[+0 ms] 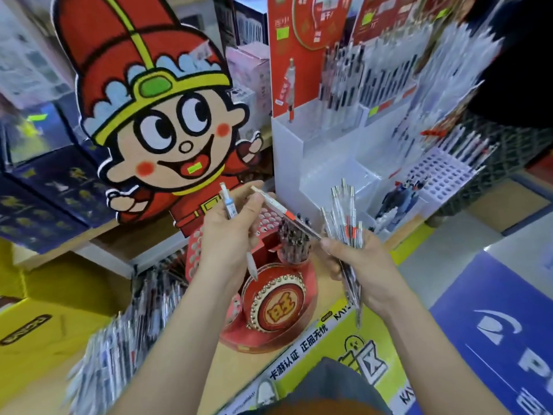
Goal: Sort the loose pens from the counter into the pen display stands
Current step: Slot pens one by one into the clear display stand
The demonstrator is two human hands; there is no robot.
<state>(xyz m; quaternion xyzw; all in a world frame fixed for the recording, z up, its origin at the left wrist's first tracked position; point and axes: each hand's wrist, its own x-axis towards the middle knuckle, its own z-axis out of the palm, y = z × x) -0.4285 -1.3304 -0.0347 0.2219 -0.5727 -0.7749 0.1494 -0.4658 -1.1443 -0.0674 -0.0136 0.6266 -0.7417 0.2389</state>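
Currently the left hand (227, 238) is gripping a slim blue-and-white pen (229, 205). Its fingers are curling round the barrel, and the pen is slanting from above the knuckles down past the palm to a pale tip. The thumb and forefinger of that hand are also pinching the upper part of a white pen with an orange band (287, 215). This pen is stretching diagonally down to the right hand (359, 265), whose thumb is meeting its lower end.

The right hand is clamping a bundle of pens (347, 217). They are thin clear and white plastic barrels with red-orange bands, fanning up out of the fist and poking out below it.

Both hands are hovering above a red drum-shaped display stand (278, 307) of glossy card, with a ring of pale studs round a gold emblem. It is standing on the tan counter (324, 296), and dark-capped pens (294, 244) are sitting upright in a round cup on its top. A flat cartoon cutout (155, 115) in a red hat is rising behind it.

Toward the counter's back right, a white tiered plastic stand (329, 163) is holding rows of upright pens. Beside that, a white perforated stand (443, 172) is showing a grid of round holes. Along the counter's left edge, a blurred mass of pens (125, 339) is lying in streaks.
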